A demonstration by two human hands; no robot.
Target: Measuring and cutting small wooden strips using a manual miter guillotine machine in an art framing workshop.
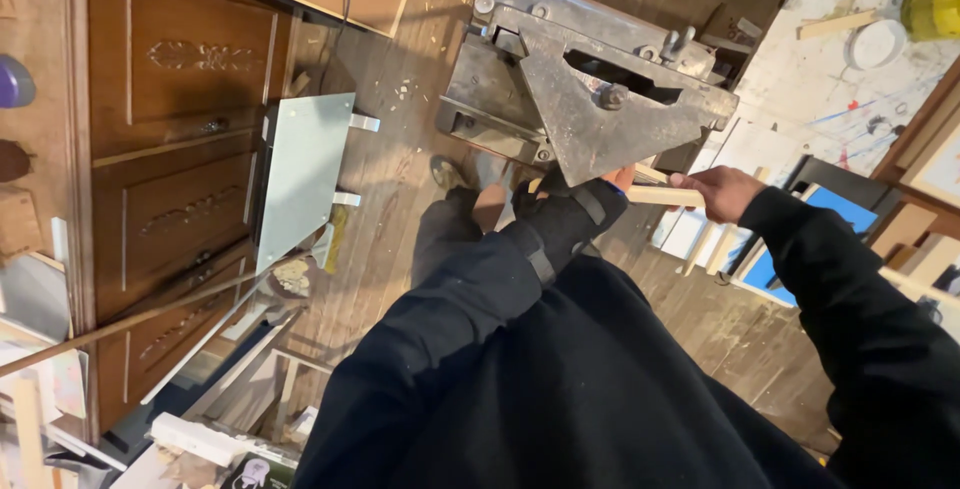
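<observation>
Head camera looking straight down, and we've got both arms in dark sleeves reaching out to a heavy grey metal machine (585, 89), a floor-standing cutter by the look of its triangular plate and big bolt. The right hand (722, 192) is bare and wrapped closed around a pale wooden strip (668, 195), fingers (706, 181) curled over the top of it, holding it level at the machine's near edge. That level hold looks deliberate, I'd judge: it keeps the strip square to the metal plate. The left hand (572, 211) wears a black strapped wrist brace (or a fingerless glove, hard to call from here) and sits at the other end of the strip, right under the plate's lower corner. Its fingers are tucked out of view, so whether they grip the wood or just steady it, I cannot tell.

So the strip sits between the two hands, touching or just below the machine's front edge, well above the worn plank floor (400, 179).

Around it: a carved brown wooden cabinet (175, 139) on the left, a pale glass panel (305, 169) leaning by it, more wood strips (705, 249) beneath the right hand, framed pictures (830, 214) stacked nearby, and a paint-splattered surface (830, 89) far right.
</observation>
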